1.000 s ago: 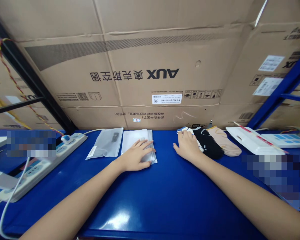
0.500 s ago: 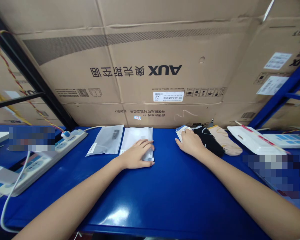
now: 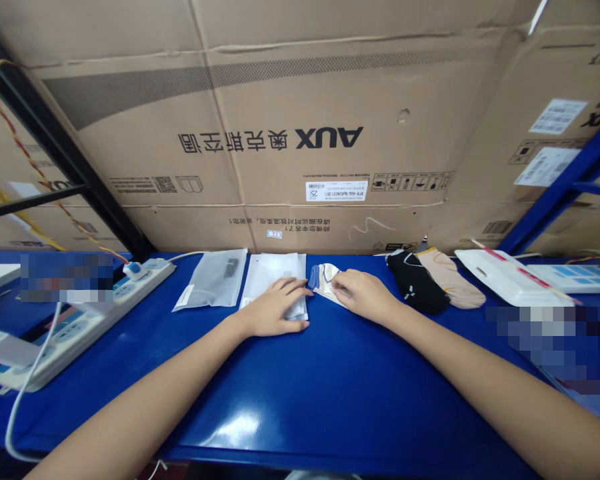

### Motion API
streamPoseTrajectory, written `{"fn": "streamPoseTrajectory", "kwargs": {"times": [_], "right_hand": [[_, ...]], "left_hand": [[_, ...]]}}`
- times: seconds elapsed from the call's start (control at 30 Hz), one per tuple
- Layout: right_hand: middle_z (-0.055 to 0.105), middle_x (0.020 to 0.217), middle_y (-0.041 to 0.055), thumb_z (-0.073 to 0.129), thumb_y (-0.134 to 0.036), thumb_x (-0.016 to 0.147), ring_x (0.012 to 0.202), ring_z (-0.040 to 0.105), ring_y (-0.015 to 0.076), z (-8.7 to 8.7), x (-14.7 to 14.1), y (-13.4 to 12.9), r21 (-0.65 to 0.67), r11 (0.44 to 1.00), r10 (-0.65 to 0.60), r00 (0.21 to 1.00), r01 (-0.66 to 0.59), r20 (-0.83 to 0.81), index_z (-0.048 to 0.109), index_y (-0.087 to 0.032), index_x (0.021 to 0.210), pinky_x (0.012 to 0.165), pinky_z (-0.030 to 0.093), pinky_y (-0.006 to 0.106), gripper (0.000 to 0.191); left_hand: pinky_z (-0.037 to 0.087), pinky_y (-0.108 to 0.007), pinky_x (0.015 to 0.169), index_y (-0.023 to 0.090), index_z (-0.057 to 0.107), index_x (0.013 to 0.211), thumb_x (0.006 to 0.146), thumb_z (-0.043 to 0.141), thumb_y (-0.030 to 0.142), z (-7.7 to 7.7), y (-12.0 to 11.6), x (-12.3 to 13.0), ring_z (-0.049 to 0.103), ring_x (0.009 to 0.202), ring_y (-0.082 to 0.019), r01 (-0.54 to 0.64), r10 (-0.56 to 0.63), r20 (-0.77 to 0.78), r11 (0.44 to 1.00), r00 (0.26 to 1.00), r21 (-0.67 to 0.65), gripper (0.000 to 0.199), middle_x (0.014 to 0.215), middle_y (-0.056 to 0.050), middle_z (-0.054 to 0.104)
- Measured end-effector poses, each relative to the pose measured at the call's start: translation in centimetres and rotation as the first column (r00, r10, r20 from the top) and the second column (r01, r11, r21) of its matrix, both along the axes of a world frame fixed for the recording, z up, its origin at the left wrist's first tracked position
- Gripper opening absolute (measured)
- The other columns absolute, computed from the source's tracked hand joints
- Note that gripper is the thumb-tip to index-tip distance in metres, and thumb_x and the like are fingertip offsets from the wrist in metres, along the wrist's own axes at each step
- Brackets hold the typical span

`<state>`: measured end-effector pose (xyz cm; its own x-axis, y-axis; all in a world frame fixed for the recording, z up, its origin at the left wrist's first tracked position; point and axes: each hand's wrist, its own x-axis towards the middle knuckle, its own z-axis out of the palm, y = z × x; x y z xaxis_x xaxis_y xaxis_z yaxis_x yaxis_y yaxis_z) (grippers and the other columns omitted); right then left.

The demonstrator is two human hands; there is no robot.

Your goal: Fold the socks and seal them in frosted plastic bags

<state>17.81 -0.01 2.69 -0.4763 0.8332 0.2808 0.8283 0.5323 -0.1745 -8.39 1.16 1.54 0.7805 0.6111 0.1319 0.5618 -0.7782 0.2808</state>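
My left hand point(image 3: 276, 308) lies flat, fingers spread, on a small stack of frosted plastic bags point(image 3: 267, 270). Just right of that stack, my right hand point(image 3: 363, 293) has its fingers closed on a white sock point(image 3: 325, 275) with blue parts; some of the sock is hidden under the hand. A black sock point(image 3: 417, 283) and a beige sock point(image 3: 453, 277) lie side by side to the right of my right hand. Left of the stack rests a separate frosted bag point(image 3: 213, 280) with a dark printed label.
A white power strip point(image 3: 100, 323) with plugs and cables runs along the left. Large cardboard point(image 3: 280, 87) stands upright behind the blue tabletop point(image 3: 300, 400). White plastic items point(image 3: 510, 277) lie at the right, near a blue metal post point(image 3: 555, 197).
My right hand has moved left, bringing the white and blue sock away from the black and beige socks towards the bags. The left hand stays in place.
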Motion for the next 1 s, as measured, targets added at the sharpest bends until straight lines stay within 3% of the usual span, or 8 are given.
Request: {"fn": "streamPoseTrajectory", "kwargs": {"times": [0.27, 0.5, 0.7, 1.0], "right_hand": [[0.065, 0.083, 0.0053, 0.063, -0.027, 0.086, 0.082, 0.058, 0.021, 0.3, -0.2, -0.5, 0.024, 0.999, 0.024, 0.999, -0.024, 0.022, 0.061, -0.021, 0.084, 0.066, 0.036, 0.029, 0.007], [0.06, 0.072, 0.0039, 0.053, -0.032, 0.093, 0.073, 0.055, 0.02, 0.2, -0.7, -0.7, 0.044, 0.999, -0.006, 1.0, 0.007, -0.017, 0.057, -0.021, 0.074, 0.064, 0.033, 0.03, 0.023], [0.064, 0.094, 0.0096, 0.042, -0.028, 0.099, 0.085, 0.055, 0.0238, -0.9, -1.1, -0.8, 0.088, 0.995, 0.049, 0.997, -0.055, 0.063, 0.06, -0.02, 0.091, 0.076, 0.038, 0.035, 0.022], [0.063, 0.096, 0.0119, 0.045, -0.042, 0.099, 0.088, 0.055, 0.0257, -0.5, -1.1, -1.0, 0.035, 0.996, 0.08, 0.991, -0.084, 0.11, 0.06, -0.018, 0.09, 0.077, 0.04, 0.037, 0.03]], "left_hand": [[0.023, -0.055, 0.117, 0.031, 0.044, 0.145, 0.087, 0.058, 0.052, 0.1, 0.0, -0.1, 0.027, 0.144, -0.036, 0.036, -0.036, -0.02, 0.999, 0.999, -0.002, 0.063, 0.156, -0.006, 0.037], [0.025, -0.049, 0.118, 0.028, 0.05, 0.138, 0.087, 0.059, 0.041, 0.5, -0.4, 0.3, 0.031, 0.143, -0.031, 0.096, -0.096, 0.025, 0.995, 0.995, -0.009, 0.054, 0.147, -0.005, 0.05], [0.03, -0.044, 0.116, 0.025, 0.05, 0.135, 0.087, 0.059, 0.037, 0.5, -0.4, 0.6, 0.034, 0.141, -0.029, 0.109, -0.107, 0.053, 0.993, 0.993, -0.052, 0.051, 0.143, -0.006, 0.053], [0.034, -0.043, 0.113, 0.022, 0.049, 0.131, 0.086, 0.061, 0.039, 0.4, -0.4, 0.6, 0.04, 0.135, -0.029, 0.069, -0.06, 0.103, 0.994, 0.993, -0.083, 0.049, 0.139, -0.011, 0.052]]}}
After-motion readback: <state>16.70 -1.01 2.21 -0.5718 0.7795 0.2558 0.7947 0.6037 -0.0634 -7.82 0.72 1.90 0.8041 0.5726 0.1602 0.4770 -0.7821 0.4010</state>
